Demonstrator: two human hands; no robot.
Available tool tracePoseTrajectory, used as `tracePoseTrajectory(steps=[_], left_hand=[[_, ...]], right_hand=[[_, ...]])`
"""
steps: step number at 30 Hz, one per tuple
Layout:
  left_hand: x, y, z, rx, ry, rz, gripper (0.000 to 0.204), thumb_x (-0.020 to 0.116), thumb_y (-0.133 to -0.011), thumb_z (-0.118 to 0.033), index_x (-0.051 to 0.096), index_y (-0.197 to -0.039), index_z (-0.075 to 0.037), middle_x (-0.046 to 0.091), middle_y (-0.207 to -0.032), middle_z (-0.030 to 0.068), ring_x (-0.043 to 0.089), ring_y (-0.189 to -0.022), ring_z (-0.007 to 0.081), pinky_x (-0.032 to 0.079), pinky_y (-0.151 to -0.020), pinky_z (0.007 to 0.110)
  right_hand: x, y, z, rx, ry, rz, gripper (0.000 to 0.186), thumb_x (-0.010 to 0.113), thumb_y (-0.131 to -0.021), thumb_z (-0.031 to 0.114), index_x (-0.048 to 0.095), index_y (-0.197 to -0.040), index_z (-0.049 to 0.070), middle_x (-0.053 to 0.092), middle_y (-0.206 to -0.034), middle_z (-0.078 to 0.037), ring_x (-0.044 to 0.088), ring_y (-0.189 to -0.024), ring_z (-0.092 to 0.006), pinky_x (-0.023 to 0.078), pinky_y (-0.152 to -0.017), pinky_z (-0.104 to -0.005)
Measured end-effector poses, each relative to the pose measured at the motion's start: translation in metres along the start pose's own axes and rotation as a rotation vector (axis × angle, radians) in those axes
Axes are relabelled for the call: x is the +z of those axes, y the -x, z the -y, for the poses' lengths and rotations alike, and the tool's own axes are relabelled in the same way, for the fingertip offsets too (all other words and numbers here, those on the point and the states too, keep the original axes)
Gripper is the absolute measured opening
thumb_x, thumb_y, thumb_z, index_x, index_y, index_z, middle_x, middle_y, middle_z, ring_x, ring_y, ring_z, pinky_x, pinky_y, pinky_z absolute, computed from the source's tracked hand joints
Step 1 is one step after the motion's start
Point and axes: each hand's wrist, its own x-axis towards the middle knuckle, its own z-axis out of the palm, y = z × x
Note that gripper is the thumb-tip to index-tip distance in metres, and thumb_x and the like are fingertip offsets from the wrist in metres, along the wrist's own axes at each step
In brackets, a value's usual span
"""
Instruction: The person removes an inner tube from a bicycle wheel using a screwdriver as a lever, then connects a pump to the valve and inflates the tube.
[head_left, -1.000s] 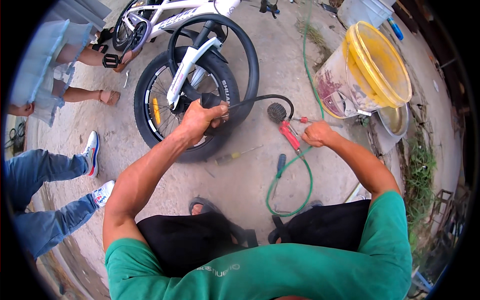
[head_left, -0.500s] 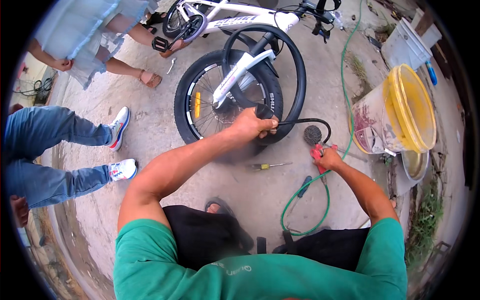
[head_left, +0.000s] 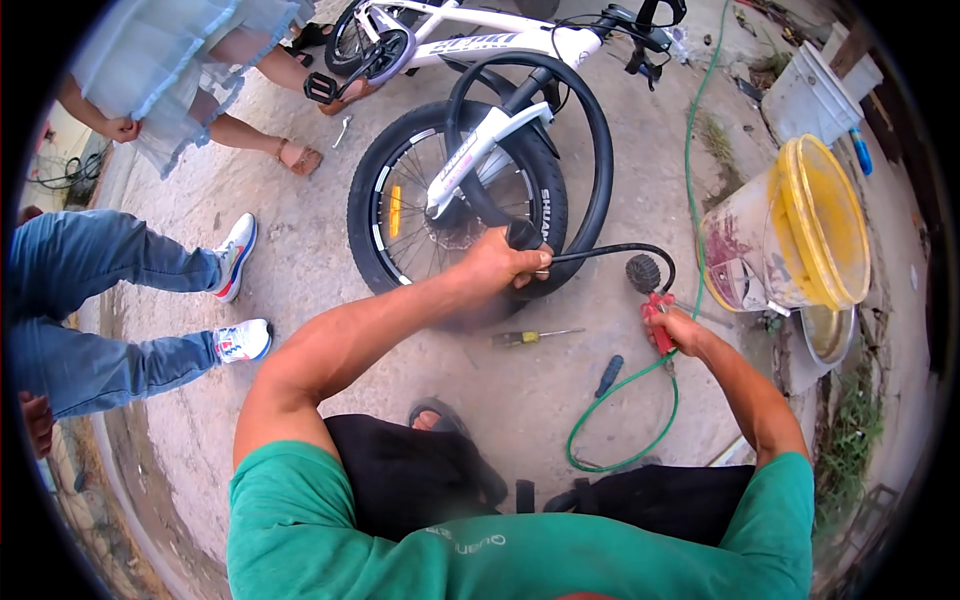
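A black inner tube hangs in a loop over the white bicycle fork and across the front wheel. My left hand is closed on the lower part of the tube, with the end of a thin black hose pinched there; the fingers hide the joint. From there the hose arches to a red tire inflator with a round, dark, ribbed gauge. My right hand is wrapped round the inflator's handle. A green air line runs from its lower end.
On the concrete lie a yellow-handled screwdriver and a dark-handled tool. A yellow-rimmed bucket stands right, a white bucket behind it. Two people are at left, one in jeans, one in a pale dress.
My right hand has moved a little right and down with the inflator, turning it more upright. The hose is drawn out wider. My left hand has barely moved.
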Motion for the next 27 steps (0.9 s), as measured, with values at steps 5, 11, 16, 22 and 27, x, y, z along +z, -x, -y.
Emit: tracePoseTrajectory(steps=[5, 11, 16, 22, 27], left_hand=[[0.000, 0.000, 0.002, -0.011, 0.026, 0.008, 0.018, 0.075, -0.090, -0.009, 0.068, -0.103, 0.002, 0.070, -0.085, 0.0117, 0.054, -0.062, 0.0117, 0.044, -0.057, 0.026], [0.002, 0.000, -0.003, 0.021, 0.032, 0.003, 0.018, 0.074, -0.090, -0.008, 0.068, -0.103, 0.002, 0.069, -0.085, 0.0110, 0.054, -0.062, 0.0115, 0.043, -0.056, 0.026], [0.005, 0.001, -0.003, 0.000, 0.093, 0.016, 0.019, 0.074, -0.091, -0.009, 0.066, -0.106, 0.002, 0.069, -0.087, 0.0108, 0.053, -0.061, 0.0109, 0.044, -0.057, 0.025], [0.015, 0.011, 0.013, -0.064, 0.287, 0.018, 0.017, 0.073, -0.093, -0.010, 0.065, -0.105, 0.000, 0.067, -0.089, 0.0106, 0.054, -0.062, 0.0099, 0.045, -0.059, 0.026], [0.026, 0.023, 0.021, -0.180, 0.441, -0.012, 0.014, 0.070, -0.095, -0.009, 0.063, -0.105, -0.003, 0.065, -0.093, 0.0104, 0.053, -0.062, 0.0099, 0.047, -0.062, 0.028]], right_hand=[[0.002, 0.000, -0.002, 0.194, -0.399, 0.151, 0.012, 0.067, -0.089, 0.017, 0.060, -0.095, 0.009, 0.061, -0.078, -0.004, 0.061, -0.064, -0.0195, 0.053, -0.060, -0.0357], [0.005, -0.011, -0.017, 0.114, -0.241, -0.060, 0.017, 0.070, -0.092, 0.021, 0.063, -0.087, 0.007, 0.061, -0.072, -0.004, 0.060, -0.056, -0.0166, 0.049, -0.051, -0.0324], [0.006, -0.010, -0.020, 0.052, -0.138, -0.147, 0.022, 0.070, -0.092, 0.023, 0.061, -0.080, 0.007, 0.059, -0.067, -0.004, 0.057, -0.051, -0.0162, 0.045, -0.045, -0.0340], [0.005, -0.006, -0.013, 0.079, -0.071, -0.183, 0.025, 0.071, -0.092, 0.026, 0.060, -0.077, 0.008, 0.058, -0.065, -0.004, 0.056, -0.050, -0.0162, 0.043, -0.044, -0.0346], [-0.001, -0.010, -0.020, 0.078, -0.087, -0.174, 0.026, 0.072, -0.091, 0.025, 0.061, -0.076, 0.007, 0.059, -0.065, -0.005, 0.058, -0.052, -0.0170, 0.044, -0.046, -0.0349]])
